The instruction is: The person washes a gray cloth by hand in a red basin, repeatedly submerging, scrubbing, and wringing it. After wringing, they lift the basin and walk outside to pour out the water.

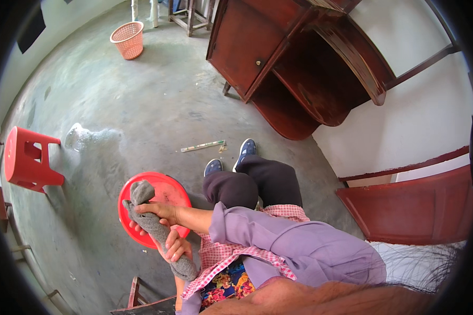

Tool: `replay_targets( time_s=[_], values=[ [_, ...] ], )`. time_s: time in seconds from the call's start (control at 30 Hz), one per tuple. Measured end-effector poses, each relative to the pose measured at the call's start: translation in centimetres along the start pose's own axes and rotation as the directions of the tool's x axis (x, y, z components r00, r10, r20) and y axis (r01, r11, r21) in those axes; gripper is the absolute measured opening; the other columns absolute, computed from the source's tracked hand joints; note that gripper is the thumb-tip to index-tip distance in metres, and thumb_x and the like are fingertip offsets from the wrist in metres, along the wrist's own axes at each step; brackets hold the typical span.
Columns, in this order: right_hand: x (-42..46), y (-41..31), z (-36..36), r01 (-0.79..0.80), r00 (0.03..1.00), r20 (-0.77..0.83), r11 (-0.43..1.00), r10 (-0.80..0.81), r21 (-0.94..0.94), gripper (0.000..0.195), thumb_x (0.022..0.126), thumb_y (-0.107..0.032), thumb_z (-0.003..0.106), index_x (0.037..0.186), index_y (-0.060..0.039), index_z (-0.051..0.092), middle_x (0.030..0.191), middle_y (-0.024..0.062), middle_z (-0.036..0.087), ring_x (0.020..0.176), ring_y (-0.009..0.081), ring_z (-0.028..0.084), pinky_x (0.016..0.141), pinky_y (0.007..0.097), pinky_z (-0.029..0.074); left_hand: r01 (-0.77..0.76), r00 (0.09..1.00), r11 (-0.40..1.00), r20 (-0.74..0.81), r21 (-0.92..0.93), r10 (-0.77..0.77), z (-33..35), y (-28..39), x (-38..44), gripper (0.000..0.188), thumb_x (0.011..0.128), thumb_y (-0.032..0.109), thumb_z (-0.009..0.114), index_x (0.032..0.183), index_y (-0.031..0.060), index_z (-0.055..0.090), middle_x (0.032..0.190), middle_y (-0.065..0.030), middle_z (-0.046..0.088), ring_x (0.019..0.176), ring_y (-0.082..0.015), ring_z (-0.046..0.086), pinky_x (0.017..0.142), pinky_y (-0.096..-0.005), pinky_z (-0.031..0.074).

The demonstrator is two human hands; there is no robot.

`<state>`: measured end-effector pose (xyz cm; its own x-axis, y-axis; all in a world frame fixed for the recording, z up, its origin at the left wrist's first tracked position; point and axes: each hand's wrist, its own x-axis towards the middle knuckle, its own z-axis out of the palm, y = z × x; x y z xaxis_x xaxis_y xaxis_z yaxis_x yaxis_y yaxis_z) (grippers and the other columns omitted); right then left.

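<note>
A grey cloth, twisted into a thick roll, is held in both hands above a red plastic basin. My right hand grips its upper part, below a bulging folded end. Lower down, near the checked apron, my left hand is wrapped around the roll, whose other end sticks out past the palm. The basin stands on the floor left of my legs; the cloth and hands hide part of its inside, and whether it holds water I cannot tell.
A red plastic stool stands at left beside a foamy wet patch. A pink plastic basket is farther back. A long slim packet lies before my shoes. A dark red wooden cabinet stands at upper right; wooden furniture shows at the bottom.
</note>
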<state>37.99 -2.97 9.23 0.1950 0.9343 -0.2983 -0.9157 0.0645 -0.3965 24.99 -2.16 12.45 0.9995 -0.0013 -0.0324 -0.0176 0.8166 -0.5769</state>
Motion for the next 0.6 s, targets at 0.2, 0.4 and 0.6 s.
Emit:
replay_targets(
  time_s=[0.2, 0.4, 0.6],
  values=[
    [1.0, 0.5, -0.8, 0.179, 0.889, -0.273, 0.828, -0.368, -0.532, 0.025, 0.067, -0.012, 0.066, 0.088, -0.0018, 0.059, 0.08, 0.0029, 0.059, 0.068, 0.0125, 0.054, 0.061, 0.0291, 0.045, 0.032, 0.957, 0.994, -0.291, 0.104, -0.001, 0.2, 1.5, -1.1, 0.055, 0.094, 0.044, 0.045, 0.124, -0.0027, 0.042, 0.07, -0.0046, 0.042, 0.045, -0.0108, 0.047, 0.04, -0.0232, 0.042],
    [2.4, 1.8, -3.2, 0.022, 0.87, -0.29, 0.619, -0.398, -0.785, 0.018, 0.063, -0.012, 0.064, 0.078, -0.0011, 0.061, 0.072, 0.0095, 0.063, 0.07, 0.0176, 0.06, 0.063, 0.0331, 0.047, 0.407, 0.666, 0.595, -0.671, 0.693, 0.326, 0.7, 3.9, -0.4, 0.044, 0.091, 0.048, 0.049, 0.094, 0.0043, 0.05, 0.06, -0.0011, 0.042, 0.04, -0.0106, 0.039, 0.035, -0.0239, 0.033],
    [4.0, 5.0, -4.8, -0.016, 0.836, -0.305, 0.536, -0.455, -0.844, 0.019, 0.067, -0.012, 0.063, 0.083, -0.0014, 0.062, 0.075, 0.0174, 0.065, 0.074, 0.0275, 0.065, 0.065, 0.0371, 0.049, 0.694, 0.652, -0.082, -0.576, 0.716, 0.493, 0.6, 5.5, -0.1, 0.034, 0.09, 0.04, 0.054, 0.08, 0.0073, 0.048, 0.055, -0.0062, 0.049, 0.04, -0.0179, 0.051, 0.036, -0.0321, 0.043]
  ],
)
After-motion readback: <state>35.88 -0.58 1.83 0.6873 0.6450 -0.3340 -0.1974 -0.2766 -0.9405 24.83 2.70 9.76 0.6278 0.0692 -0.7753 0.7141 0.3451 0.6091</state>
